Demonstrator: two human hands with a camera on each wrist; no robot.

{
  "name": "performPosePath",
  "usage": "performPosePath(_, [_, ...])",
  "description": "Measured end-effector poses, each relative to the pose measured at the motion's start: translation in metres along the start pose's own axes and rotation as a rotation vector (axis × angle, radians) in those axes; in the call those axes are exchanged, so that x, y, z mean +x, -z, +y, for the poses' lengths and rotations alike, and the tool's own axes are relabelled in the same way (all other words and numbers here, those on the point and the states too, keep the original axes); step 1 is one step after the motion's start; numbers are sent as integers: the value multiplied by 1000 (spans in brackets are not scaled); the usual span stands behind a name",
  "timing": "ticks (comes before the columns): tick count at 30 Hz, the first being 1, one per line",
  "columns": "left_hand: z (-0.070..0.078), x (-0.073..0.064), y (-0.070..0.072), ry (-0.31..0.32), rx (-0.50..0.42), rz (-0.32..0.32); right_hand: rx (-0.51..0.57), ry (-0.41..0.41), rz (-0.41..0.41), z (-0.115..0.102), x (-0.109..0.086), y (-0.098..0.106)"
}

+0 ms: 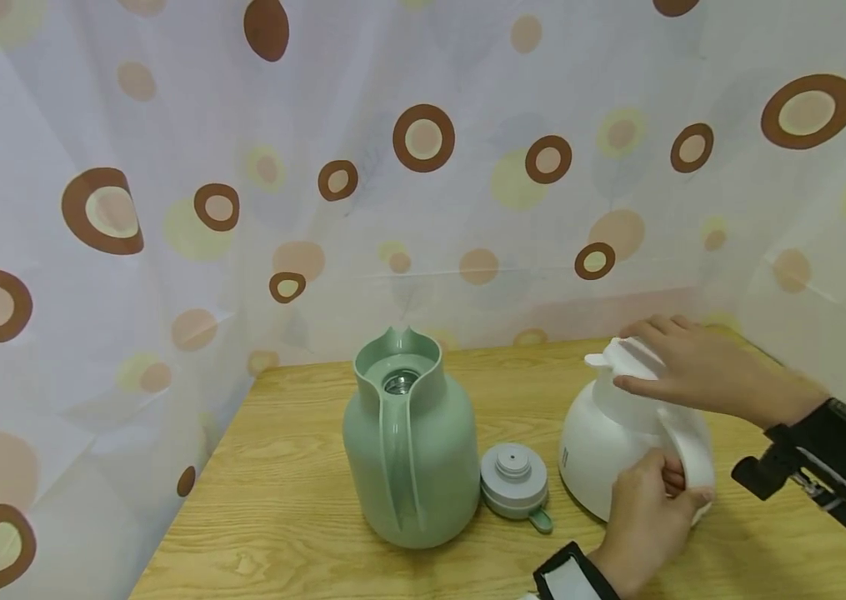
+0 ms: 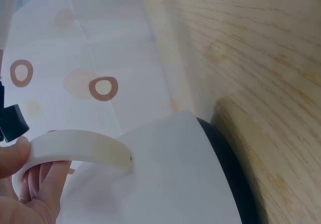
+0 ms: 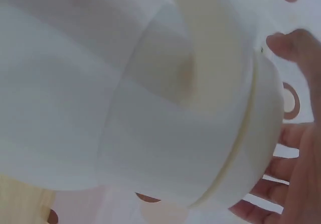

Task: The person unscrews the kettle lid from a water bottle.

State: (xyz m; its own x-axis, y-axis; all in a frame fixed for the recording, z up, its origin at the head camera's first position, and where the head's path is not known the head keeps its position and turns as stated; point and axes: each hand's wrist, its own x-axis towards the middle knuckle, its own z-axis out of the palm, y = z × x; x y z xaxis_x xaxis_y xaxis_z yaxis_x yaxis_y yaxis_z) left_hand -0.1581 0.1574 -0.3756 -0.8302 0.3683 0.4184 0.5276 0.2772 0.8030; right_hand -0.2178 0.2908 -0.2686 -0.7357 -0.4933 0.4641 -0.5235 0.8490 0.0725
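A white thermos jug [image 1: 591, 454] with a dark base rim stands upright at the right of the table. My left hand [image 1: 648, 508] grips its curved handle [image 2: 80, 146], fingers through the loop and thumb on the outside. Over the jug's white lid [image 1: 627, 357] lies my right hand [image 1: 693, 371], fingers spread and fairly straight, with the thumb toward me. The right wrist view shows those fingertips [image 3: 258, 211] at the lid's edge, while the thumb stands out on the other side. The lid sits on the jug's neck.
A green thermos jug [image 1: 423, 458] without its lid stands at the table's middle, its handle toward me. Beside it lies a round grey stopper lid [image 1: 514, 479] with a green tab. The wooden table [image 1: 272, 483] meets a dotted curtain [image 1: 362, 225] behind.
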Motion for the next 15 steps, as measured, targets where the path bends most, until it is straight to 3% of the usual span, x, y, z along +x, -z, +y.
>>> performPosePath(3, [-1, 0, 0, -2, -10, -9, -124, 12, 82, -3, 1, -4])
performPosePath(5, [-1, 0, 0, -14, -8, -11, -145, 19, 102, -3, 1, -5])
performPosePath(15, [-3, -1, 1, -30, 6, -7, -75, 122, 102, 7, -1, -8])
